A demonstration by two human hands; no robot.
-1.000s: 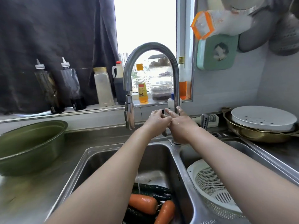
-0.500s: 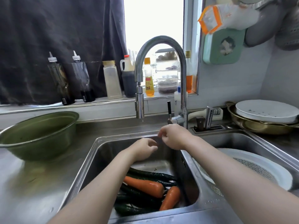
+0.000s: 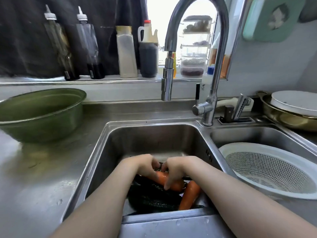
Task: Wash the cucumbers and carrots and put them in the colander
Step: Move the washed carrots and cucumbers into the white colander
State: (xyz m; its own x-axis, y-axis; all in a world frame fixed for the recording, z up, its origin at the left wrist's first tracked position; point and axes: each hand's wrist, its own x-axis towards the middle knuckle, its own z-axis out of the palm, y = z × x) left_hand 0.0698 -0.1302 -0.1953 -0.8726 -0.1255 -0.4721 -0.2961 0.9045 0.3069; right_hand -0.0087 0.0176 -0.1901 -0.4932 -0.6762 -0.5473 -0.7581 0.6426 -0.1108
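Note:
Two carrots and several dark cucumbers (image 3: pixel 154 198) lie in the bottom of the left sink basin (image 3: pixel 154 138). My left hand (image 3: pixel 144 166) and my right hand (image 3: pixel 176 169) are both down in the basin, fingers curled round the upper carrot (image 3: pixel 161 180). The second carrot (image 3: pixel 189 194) lies free just to its right. A white colander (image 3: pixel 267 169) sits empty in the right basin.
The tall curved faucet (image 3: pixel 169 79) hangs over the left basin, with no water visible from it, its handle (image 3: pixel 197 95) at the base. A green bowl (image 3: pixel 41 114) stands on the counter at left. Bottles line the windowsill. A pan holding a white plate (image 3: pixel 295 103) sits at right.
Both hands came away from the faucet handle, dropped into the left basin and took hold of a carrot. The camera tilted down and closer to the sink.

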